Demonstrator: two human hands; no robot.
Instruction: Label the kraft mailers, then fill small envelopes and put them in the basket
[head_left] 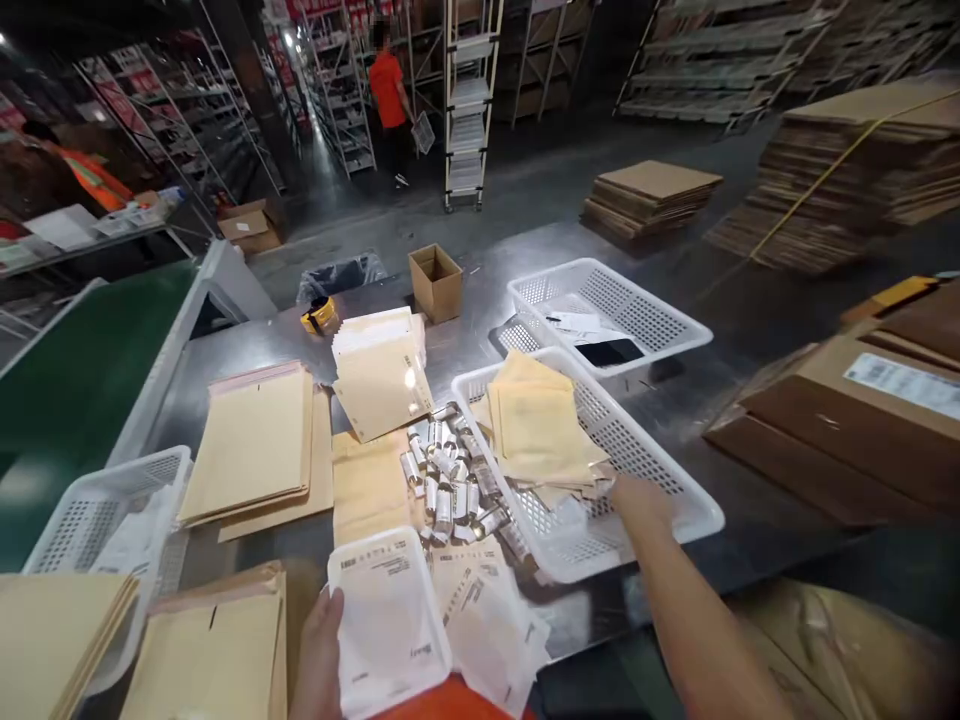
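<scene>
My left hand (322, 625) grips the left edge of a shallow white tray (444, 650), with its thumb over the rim. Printed clear plastic bags (386, 610) lie in that tray. My right hand (643, 503) reaches into a white perforated basket (675, 500), at the lower right corner of a pile of yellow padded envelopes (536, 420); its fingers are blurred and partly hidden. Between the tray and basket lies a heap of small bottles with white labels (444, 490). More printed plastic bags (495, 630) rest right of the tray.
Stacks of kraft envelopes (251, 440) and cards (382, 380) cover the table's left side. Behind are a small open carton (436, 285), yellow tape (320, 316) and another basket (652, 310) holding a phone (609, 352). Cardboard (847, 430) lies right. A person (388, 90) stands far back.
</scene>
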